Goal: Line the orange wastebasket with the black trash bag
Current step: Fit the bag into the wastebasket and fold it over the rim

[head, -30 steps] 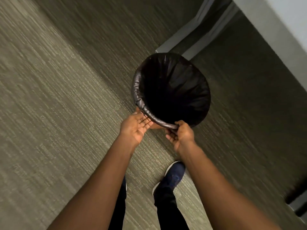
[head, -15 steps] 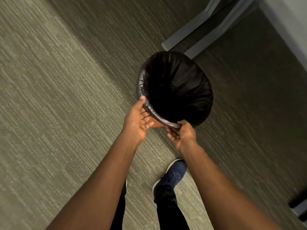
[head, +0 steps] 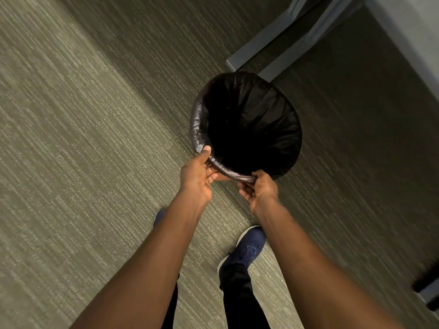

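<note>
The black trash bag (head: 249, 124) sits inside the wastebasket and its edge is rolled over the rim all around. Only a thin orange sliver of the wastebasket (head: 222, 178) shows below the near rim, between my hands. My left hand (head: 197, 174) grips the near-left rim, thumb on top of the rolled bag edge and fingers curled beneath. My right hand (head: 260, 189) pinches the rolled bag edge at the near-right rim. The basket's inside is dark.
The basket stands on green-grey carpet (head: 83, 162). Grey metal desk legs (head: 273, 48) lie just beyond it, under a pale desk top (head: 413, 27) at the upper right. My blue shoe (head: 247, 250) is below my hands. A dark object (head: 427, 286) sits at the right edge.
My left hand has slid left along the rim and closed its thumb over the bag edge. My right hand has kept its pinch. The view has shifted slightly.
</note>
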`<state>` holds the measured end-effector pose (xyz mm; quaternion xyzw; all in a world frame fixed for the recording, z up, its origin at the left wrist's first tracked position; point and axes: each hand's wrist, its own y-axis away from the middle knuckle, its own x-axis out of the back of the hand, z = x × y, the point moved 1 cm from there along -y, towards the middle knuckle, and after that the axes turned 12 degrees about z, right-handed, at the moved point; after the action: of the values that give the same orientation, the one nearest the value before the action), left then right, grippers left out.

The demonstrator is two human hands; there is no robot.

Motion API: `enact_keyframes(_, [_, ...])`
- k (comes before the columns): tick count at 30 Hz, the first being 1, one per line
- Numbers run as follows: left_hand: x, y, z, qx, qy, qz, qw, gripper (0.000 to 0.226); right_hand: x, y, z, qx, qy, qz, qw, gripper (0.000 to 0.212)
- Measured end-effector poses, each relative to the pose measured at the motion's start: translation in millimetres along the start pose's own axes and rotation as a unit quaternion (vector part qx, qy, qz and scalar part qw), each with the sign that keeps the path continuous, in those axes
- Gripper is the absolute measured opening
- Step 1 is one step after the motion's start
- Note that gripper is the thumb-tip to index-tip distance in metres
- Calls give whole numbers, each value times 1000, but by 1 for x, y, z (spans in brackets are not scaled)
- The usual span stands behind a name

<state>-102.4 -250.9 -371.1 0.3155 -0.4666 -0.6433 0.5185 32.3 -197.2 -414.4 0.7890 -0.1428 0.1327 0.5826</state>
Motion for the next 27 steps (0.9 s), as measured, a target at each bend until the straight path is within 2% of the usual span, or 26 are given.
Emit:
enact_keyframes(2, [0, 0, 1, 5, 5, -5, 1000, 8, 2, -1, -1, 3, -1, -3, 1000, 13])
enact_keyframes(5, [1, -2, -2, -3, 9, 0, 1000, 27, 3, -3, -4, 2, -6, -3, 1000, 16])
enact_keyframes(7, [1, -5, -4, 0, 12, 5, 1000, 31, 2, -4, -5, 1, -6, -6, 1000, 16])
enact_keyframes(13, [-2, -15, -8, 20, 6, 18, 1000, 10, 4, -13, -1, -2, -11, -3, 1000, 14])
enact_keyframes(18, [-2, -28, -16, 9, 2, 23, 1000, 35, 5, -24, 1, 1, -15, 5, 1000, 15])
enact_keyframes(20, [-2, -35, -20, 19, 0, 15, 1000, 38, 4, -28, 2, 7, -17, 6, 1000, 15])
enact_keyframes(24, [-8, -42, -22, 57, -7, -27, 998, 19, 3, -41, 0, 8, -21, 11, 1000, 15])
enact_keyframes(27, [-21, -44, -19, 22, -50, -23, 998, 18, 1, -49, -10, 8, -36, 28, 999, 15])
